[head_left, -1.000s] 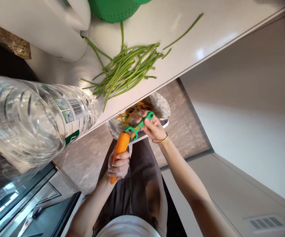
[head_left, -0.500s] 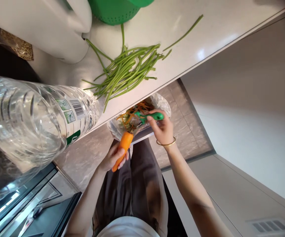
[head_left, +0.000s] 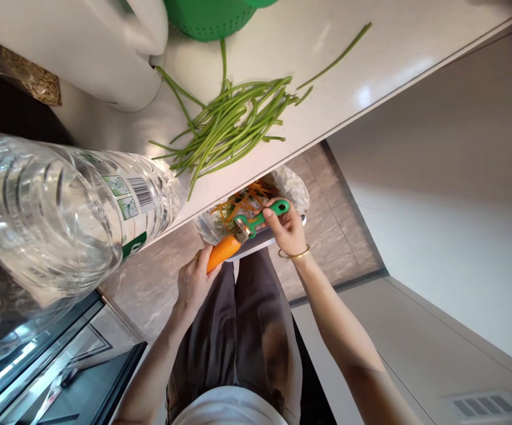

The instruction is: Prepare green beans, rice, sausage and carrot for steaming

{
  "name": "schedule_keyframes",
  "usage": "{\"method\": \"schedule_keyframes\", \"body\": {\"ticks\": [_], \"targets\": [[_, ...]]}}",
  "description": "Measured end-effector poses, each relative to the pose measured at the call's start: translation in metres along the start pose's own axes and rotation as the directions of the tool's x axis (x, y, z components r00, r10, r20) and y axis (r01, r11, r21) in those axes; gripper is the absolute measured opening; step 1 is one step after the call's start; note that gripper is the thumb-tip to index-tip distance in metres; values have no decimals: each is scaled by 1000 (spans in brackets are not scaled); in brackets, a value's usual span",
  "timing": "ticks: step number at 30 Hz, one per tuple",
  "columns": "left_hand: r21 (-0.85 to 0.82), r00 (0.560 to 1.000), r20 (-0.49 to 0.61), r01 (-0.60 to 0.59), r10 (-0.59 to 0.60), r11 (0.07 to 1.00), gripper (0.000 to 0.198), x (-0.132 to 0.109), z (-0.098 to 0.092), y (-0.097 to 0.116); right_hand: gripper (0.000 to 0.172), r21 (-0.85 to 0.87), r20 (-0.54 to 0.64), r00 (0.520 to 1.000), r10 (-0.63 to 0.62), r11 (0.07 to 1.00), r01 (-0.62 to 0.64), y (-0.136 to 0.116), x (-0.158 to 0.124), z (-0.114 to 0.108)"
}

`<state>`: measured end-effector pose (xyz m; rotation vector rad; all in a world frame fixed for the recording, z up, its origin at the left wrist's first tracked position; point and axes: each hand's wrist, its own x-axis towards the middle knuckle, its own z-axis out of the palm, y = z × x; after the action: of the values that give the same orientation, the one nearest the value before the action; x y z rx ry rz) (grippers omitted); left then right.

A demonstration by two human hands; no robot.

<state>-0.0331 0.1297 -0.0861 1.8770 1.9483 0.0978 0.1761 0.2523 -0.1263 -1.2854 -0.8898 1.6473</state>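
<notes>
An orange carrot (head_left: 224, 251) is gripped in my left hand (head_left: 193, 282), its top end pointing up and right over the front edge of the bin. My right hand (head_left: 287, 228) is closed around the handle of a green peeler (head_left: 261, 217). The peeler's metal blade is right by the carrot's top end; whether they touch I cannot tell. Beneath both hands stands a bin lined with a clear plastic bag (head_left: 294, 188). Orange peelings (head_left: 251, 195) and some greenish scraps lie in it.
Several green stems (head_left: 233, 127) lie in a heap on the white counter (head_left: 397, 53). A green colander (head_left: 211, 20) and a white appliance (head_left: 82, 47) stand behind. On the left is a large clear water bottle (head_left: 61, 218). White cabinet fronts (head_left: 450, 195) are on the right.
My left hand has turned the carrot to a flatter angle and now covers its lower end. The peeler has moved left and down, bringing its blade to the carrot's top.
</notes>
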Motion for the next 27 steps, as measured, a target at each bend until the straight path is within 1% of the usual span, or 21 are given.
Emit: {"method": "schedule_keyframes", "body": {"ticks": [2,5,7,8,9,10,11,12,13,14,15,16,17,18,19,20,21,22,23,25,27], "targets": [[38,1000,1,3,-3,999,35,-2,0,-4,31,-45,-66,997,-35,998,32,5,6,-7],[96,1000,7,12,-12,995,39,0,0,-6,27,-139,-27,996,-79,987,75,5,6,-10],[91,1000,4,13,-13,996,44,2,2,-5,24,-286,-16,986,-165,946,154,4,2,-6],[74,1000,-1,18,-18,997,46,3,2,-5,23,-381,3,973,-230,900,214,4,-1,-4],[50,1000,-5,29,-29,998,47,4,3,-4,20,-471,59,953,-299,833,290,4,-3,-3],[22,999,-9,46,-46,999,48,3,3,-4,18,-542,156,923,-352,750,378,6,-5,-2],[-10,998,-14,68,-69,998,47,2,3,-4,17,-584,269,887,-375,669,460,8,-7,-1],[-43,995,-18,93,-94,995,46,0,3,-5,18,-603,366,855,-368,606,519,11,-8,-2],[-78,993,-17,118,-120,990,45,-2,1,-6,20,-611,434,831,-346,565,555,14,-11,-3],[-112,990,-10,141,-143,984,45,-4,0,-7,21,-617,467,822,-326,546,567,16,-13,-4],[-146,986,3,165,-166,975,44,-5,-3,-9,21,-624,461,830,-314,551,554,17,-16,-4],[-179,982,23,188,-187,966,43,-6,-5,-9,20,-625,419,853,-310,584,519,17,-19,-5],[-211,978,47,209,-203,955,42,-7,-8,-10,18,-611,344,884,-316,640,466,16,-22,-5],[-245,974,68,228,-218,942,41,-6,-11,-9,16,-572,232,917,-326,716,400,15,-24,-6],[-284,970,84,244,-230,927,40,-5,-13,-8,17,-495,88,943,-320,808,320,12,-26,-7],[-327,966,96,257,-239,909,40,-4,-14,-5,19,-373,-70,957,-281,897,236,8,-26,-9],[-374,965,105,263,-242,889,40,-2,-14,-2,22,-217,-201,958,-207,962,163,5,-25,-13],[-421,965,111,263,-238,868,39,1,-14,2,25,-48,-283,953,-111,994,101,1,-24,-18],[-467,966,115,257,-230,846,38,3,-12,8,28,112,-316,949,-8,993,46,-4,-23,-26],[-540,972,118,235,-204,808,35,7,-7,21,33,351,-312,938,153,936,-36,-13,-22,-44],[-589,976,110,214,-186,780,33,11,0,39,35,476,-312,923,225,878,-53,-22,-26,-66]]}}
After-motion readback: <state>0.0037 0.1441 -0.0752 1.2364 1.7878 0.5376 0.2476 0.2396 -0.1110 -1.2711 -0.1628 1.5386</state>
